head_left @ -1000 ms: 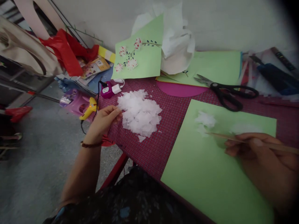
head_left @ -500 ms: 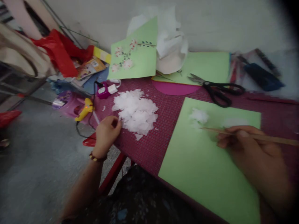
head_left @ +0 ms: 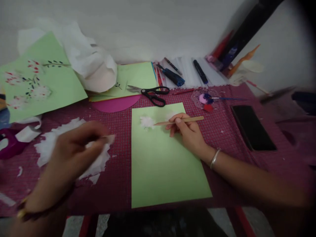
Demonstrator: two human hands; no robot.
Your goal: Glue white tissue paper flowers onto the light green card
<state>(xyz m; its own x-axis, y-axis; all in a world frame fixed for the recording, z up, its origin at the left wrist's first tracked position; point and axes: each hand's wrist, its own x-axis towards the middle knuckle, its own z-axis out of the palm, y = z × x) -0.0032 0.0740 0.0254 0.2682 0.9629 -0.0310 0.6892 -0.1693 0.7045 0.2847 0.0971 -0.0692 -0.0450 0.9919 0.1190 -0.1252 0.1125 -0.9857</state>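
My left hand is closed, pinching a small piece of white paper between thumb and fingertips. It is above a heap of white paper pieces, partly hiding it. In my right hand is a thin wooden stick with a pointed end, held like a pencil. The stick's tip is at the edge of a fluffy white paper flower on a green sheet. A second pale patch shows behind my right fingers, partly hidden.
Black-handled scissors lie behind the green sheet. Far left leans a green sheet with finished paper flowers, beside crumpled white paper. A paint palette with a brush and a dark phone-like slab are at right. A purple plug adapter sits at left.
The view has swung right. My left hand has lifted from the edge of the paper heap and moved toward the green sheet with a paper piece. My right hand still holds the stick by the flower.
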